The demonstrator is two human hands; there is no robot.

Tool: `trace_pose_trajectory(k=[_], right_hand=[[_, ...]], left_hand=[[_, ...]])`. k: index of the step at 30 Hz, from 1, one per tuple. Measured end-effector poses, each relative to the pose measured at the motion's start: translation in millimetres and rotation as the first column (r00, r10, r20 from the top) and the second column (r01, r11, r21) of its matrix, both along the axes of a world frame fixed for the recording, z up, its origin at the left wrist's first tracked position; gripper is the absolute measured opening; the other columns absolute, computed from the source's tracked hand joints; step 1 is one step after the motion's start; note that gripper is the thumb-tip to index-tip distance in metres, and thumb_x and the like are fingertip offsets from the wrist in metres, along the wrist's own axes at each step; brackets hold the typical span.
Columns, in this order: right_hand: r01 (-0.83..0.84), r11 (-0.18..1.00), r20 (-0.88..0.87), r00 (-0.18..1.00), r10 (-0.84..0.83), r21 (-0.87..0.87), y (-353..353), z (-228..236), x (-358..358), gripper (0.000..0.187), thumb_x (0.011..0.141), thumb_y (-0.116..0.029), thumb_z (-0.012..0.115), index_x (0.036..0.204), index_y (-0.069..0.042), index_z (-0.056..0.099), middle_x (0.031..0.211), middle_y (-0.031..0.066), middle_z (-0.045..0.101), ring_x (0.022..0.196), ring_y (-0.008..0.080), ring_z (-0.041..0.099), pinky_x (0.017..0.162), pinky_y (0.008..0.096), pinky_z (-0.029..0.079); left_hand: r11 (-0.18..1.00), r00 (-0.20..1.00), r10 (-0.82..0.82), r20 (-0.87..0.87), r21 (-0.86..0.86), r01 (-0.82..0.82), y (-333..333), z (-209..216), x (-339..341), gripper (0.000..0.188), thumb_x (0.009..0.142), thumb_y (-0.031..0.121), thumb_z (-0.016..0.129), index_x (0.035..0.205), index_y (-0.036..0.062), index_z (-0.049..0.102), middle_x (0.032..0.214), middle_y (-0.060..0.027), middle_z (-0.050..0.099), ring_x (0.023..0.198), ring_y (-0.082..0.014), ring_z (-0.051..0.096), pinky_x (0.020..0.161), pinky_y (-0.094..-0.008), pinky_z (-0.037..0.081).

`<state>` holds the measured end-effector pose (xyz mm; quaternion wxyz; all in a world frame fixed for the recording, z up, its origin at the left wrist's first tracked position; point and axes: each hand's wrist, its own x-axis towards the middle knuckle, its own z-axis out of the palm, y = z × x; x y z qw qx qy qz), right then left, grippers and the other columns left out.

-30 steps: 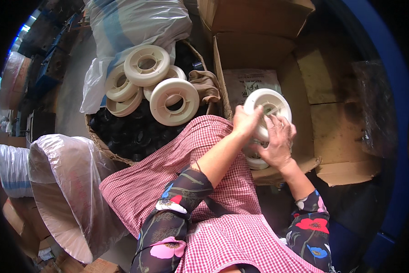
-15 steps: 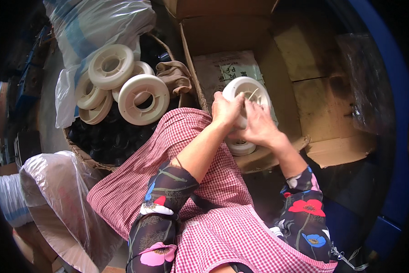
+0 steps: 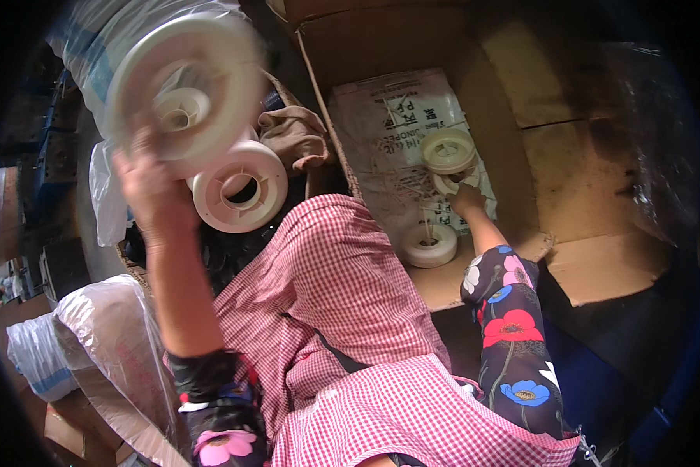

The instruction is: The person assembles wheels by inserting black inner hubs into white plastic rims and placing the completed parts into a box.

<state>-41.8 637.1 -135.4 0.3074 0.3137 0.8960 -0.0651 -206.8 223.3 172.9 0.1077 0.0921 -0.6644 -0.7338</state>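
Observation:
My left hand [image 3: 151,191] is raised at the left with its fingers on the rim of a large white plastic reel [image 3: 227,101], blurred by motion. Behind and below that reel, another white reel [image 3: 266,191] lies on the heap, and the raised one hides much of the rest. Inside the cardboard box, my right hand [image 3: 468,201] has its fingers closed on the edge of a white reel [image 3: 446,183]. A cream reel [image 3: 448,152] sits against its far side. Closer to me, one more white reel [image 3: 430,246] lies on the box floor.
The big open cardboard box [image 3: 513,183] holds a flattened printed white sack [image 3: 381,117]. Its near flap [image 3: 599,265] is folded outward. A brown cloth [image 3: 294,136] hangs over the left carton's edge, above black parts. Clear plastic bags [image 3: 112,335] stand at the left.
Both hands were together on one reel above the box. Now they are apart: my left hand has swung left and up with a reel, while my right hand is lower in the box.

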Motion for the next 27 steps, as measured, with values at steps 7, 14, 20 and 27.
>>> trace_pose_trajectory(k=[7,14,20,27], right_hand=[[-0.054,0.998,-0.111,0.992,0.053,-0.008,-24,-35,-18,0.081,0.069,-0.036,0.076,0.136,-0.008,0.041,0.146,0.0126,0.034,0.137,0.0298,0.025,0.106,0.0474,0.027],[-0.150,0.988,-0.011,0.989,0.150,-0.025,-39,7,-11,0.064,0.062,-0.039,0.073,0.116,-0.007,0.061,0.127,0.0163,0.054,0.122,0.0312,0.046,0.096,0.0464,0.038],[-0.242,0.788,-0.454,0.889,-0.053,-0.567,-72,135,-1,0.057,0.053,-0.037,0.075,0.096,-0.001,0.066,0.089,0.0174,0.068,0.083,0.0287,0.066,0.075,0.0360,0.051],[-0.687,0.726,-0.838,0.409,0.361,-0.023,-131,250,16,0.045,0.058,-0.024,0.073,0.098,-0.007,0.061,0.105,0.0101,0.055,0.111,0.0293,0.047,0.095,0.0441,0.031]], left_hand=[[0.859,0.901,0.179,0.396,-0.510,0.054,-183,-23,-43,0.065,0.084,0.036,0.069,0.130,-0.0009,0.041,0.118,-0.0167,0.054,0.113,-0.0233,0.054,0.091,-0.0410,0.045],[0.701,0.973,0.193,-0.129,-0.675,-0.229,-45,-15,4,0.063,0.089,0.022,0.064,0.139,-0.0025,0.033,0.130,-0.0185,0.047,0.111,-0.0232,0.053,0.091,-0.0321,0.047],[0.734,0.807,-0.468,0.359,-0.351,0.582,116,-39,87,0.078,0.083,0.041,0.065,0.140,-0.0013,0.031,0.140,-0.0273,0.033,0.132,-0.0372,0.033,0.107,-0.0461,0.032],[0.623,0.725,-0.399,0.561,-0.414,0.663,156,-78,97,0.077,0.077,0.030,0.071,0.129,-0.0079,0.029,0.120,-0.0349,0.043,0.109,-0.0464,0.051,0.094,-0.0474,0.044]])
